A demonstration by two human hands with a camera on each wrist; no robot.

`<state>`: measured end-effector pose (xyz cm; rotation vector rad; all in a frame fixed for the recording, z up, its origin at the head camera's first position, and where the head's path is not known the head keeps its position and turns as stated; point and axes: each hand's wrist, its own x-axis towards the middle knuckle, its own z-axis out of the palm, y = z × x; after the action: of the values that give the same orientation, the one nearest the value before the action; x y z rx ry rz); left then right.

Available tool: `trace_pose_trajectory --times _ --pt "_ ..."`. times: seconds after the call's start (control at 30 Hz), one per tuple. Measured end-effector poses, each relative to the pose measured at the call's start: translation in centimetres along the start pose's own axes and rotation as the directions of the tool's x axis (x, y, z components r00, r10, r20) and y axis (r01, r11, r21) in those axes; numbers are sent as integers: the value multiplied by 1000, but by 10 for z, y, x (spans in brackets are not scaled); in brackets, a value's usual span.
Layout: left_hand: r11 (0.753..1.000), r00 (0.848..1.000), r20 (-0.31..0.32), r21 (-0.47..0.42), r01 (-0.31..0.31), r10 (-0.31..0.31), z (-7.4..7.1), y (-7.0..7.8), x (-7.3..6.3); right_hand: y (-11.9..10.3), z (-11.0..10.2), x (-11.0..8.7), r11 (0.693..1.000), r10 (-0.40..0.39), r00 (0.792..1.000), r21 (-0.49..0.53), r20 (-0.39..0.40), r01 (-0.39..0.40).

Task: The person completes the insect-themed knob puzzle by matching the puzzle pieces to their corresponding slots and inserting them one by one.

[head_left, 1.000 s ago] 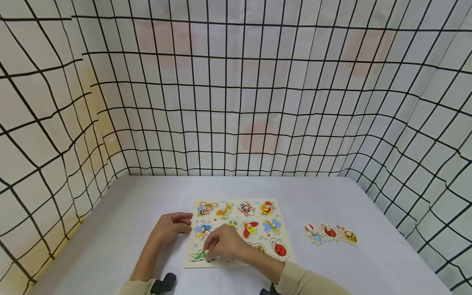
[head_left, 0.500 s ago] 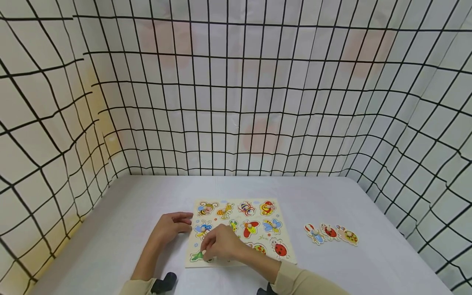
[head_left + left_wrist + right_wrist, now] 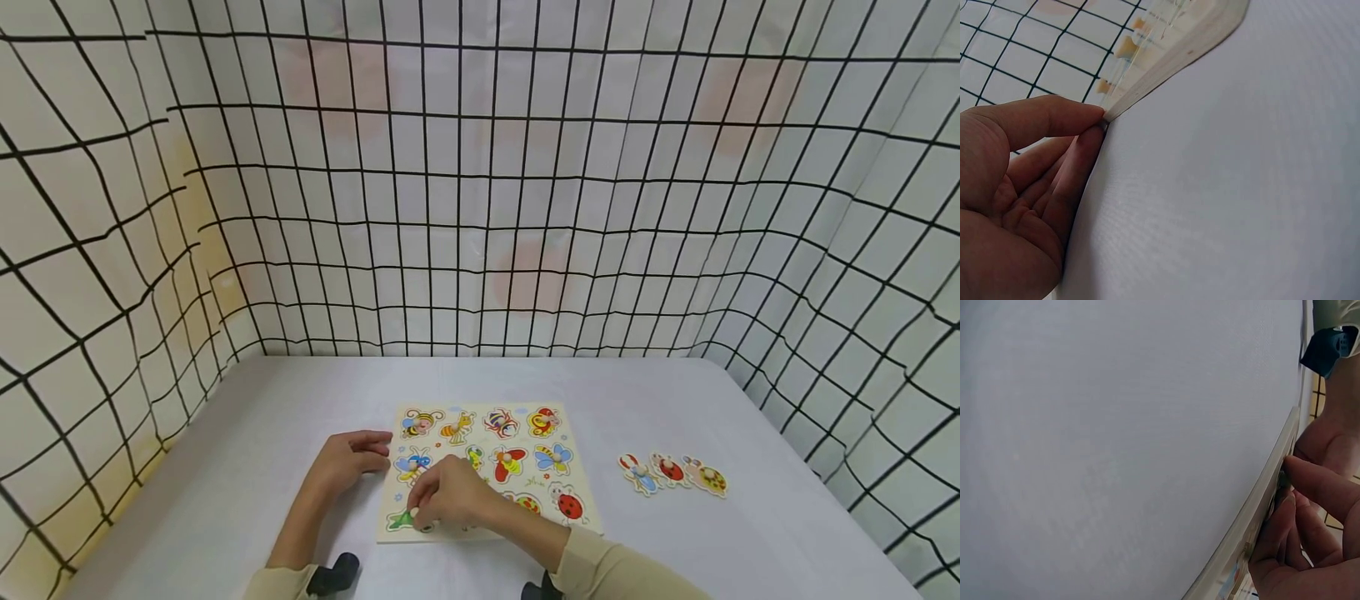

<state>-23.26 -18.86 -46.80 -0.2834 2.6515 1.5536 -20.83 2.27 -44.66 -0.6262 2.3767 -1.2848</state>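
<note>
A wooden peg puzzle board [image 3: 391,492] with colourful insect pictures lies flat on the table. My right hand [image 3: 452,493] is over its near left part, pinching the knob of a green insect puzzle piece [image 3: 400,521] between thumb and fingers. The hand hides part of that piece and its neighbours. In the right wrist view, the thumb and fingertips meet close to the board's face. My left hand [image 3: 342,463] rests on the table at the board's left edge. In the left wrist view, its relaxed fingertips [image 3: 1092,114] touch the board's edge [image 3: 1166,72].
To the right of the board lie three loose puzzle pieces: a blue-winged insect [image 3: 640,475], a red ladybug [image 3: 670,470] and a yellow spotted bug [image 3: 707,477]. They sit close together on the white table [image 3: 300,392]. Walls with a black grid [image 3: 480,208] enclose the table.
My right hand has shifted slightly left with its fingers on the green insect puzzle piece, and has stayed nearly still in the last half second. My left hand has not moved.
</note>
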Motion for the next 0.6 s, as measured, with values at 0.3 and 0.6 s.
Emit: trace_pose_trajectory --times 0.3,0.6 --pt "1000 1000 -10 8 17 -17 0 0 2 1 -1 1 1000 8 1000 -7 5 -8" --pt "1000 1000 -3 13 -13 14 -1 1 -2 4 -4 1 1000 16 1000 -21 26 -16"
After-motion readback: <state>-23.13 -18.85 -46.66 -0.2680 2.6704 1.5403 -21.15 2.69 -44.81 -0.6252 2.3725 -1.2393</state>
